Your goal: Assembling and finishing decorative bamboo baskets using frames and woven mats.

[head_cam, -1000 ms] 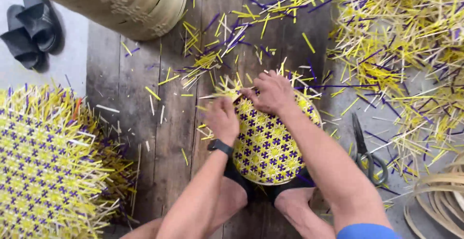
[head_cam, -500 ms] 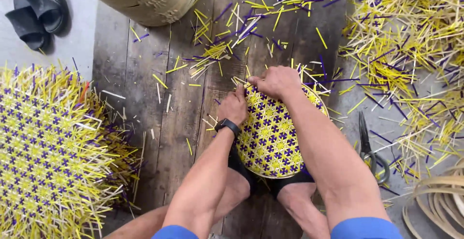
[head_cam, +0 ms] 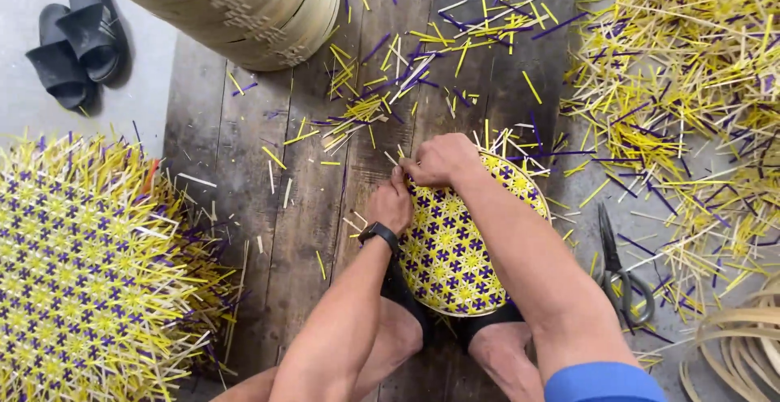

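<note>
Both hands [head_cam: 418, 182] gripping woven mat [head_cam: 455, 247] edge

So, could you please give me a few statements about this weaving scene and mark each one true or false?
1. Both hands, the left hand and the right hand, rest on the upper left edge of the round woven piece. True.
2. The scissors are in the right hand. False: they lie on the floor to the person's right.
3. A pair of dark sandals sits at top left. True.
4. The woven piece is red and green. False: it is yellow and purple.
5. A black watch is on the left wrist. True.
</note>
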